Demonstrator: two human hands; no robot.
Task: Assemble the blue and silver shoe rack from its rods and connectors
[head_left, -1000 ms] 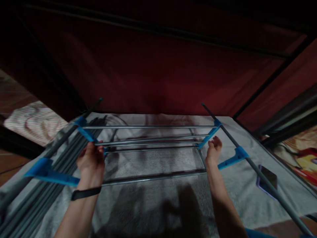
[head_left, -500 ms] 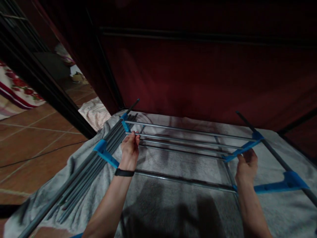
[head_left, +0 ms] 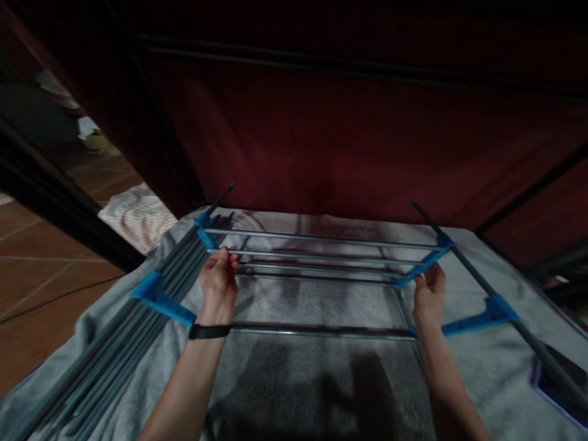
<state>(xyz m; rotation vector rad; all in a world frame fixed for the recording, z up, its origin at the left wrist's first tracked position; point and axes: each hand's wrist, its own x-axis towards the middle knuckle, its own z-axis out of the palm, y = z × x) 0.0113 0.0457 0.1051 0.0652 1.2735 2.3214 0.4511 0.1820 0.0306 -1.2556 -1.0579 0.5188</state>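
Pinching a thin grey metal rod (head_left: 312,256) near its left end, the left hand (head_left: 218,283) has thumb and fingers closed on it, toward the far edge of the grey plush cloth (head_left: 294,307). Opposite, the right hand (head_left: 428,299) grips the right-hand sky-blue plastic bracket (head_left: 413,271) from below; its fingertips are hidden, so I cannot tell whether they also touch the rod. Watching from here, I judge the rod wants a light, level hold — its end in line with the left-hand sky-blue plastic bracket (head_left: 205,234) just beside it — with the other bracket braced against twisting. I make out no container near the hands. Bundled grey metal tubes (head_left: 133,346) lie along the cloth's left edge, a dark-screened phone in a purple case (head_left: 551,387) near its right edge.
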